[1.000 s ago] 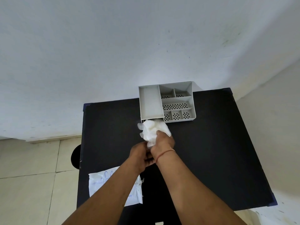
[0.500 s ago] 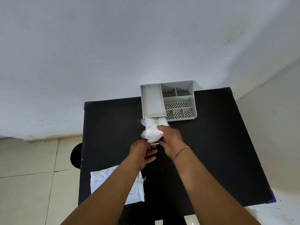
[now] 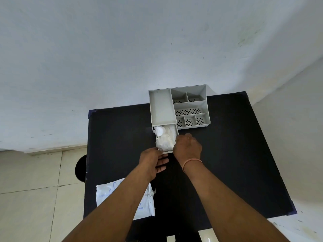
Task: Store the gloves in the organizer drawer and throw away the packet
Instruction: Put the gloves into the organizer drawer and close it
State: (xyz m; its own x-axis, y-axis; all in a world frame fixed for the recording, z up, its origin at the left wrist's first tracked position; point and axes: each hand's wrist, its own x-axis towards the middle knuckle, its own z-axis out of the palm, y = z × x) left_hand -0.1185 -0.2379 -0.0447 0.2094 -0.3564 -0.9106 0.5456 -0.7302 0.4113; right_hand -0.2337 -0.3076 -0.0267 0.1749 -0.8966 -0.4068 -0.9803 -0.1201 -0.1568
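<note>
The gloves point(image 3: 165, 141) I held bunched above the drawer point(image 3: 174, 132) now lie inside it, my right hand point(image 3: 187, 145) pressing them, left hand point(image 3: 153, 160) loose at its front; the packet point(image 3: 122, 201) waits

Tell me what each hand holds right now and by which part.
Right hand presses the gloves at their right edge in the drawer. Left hand touches the drawer's front edge; a grip cannot be told.
</note>
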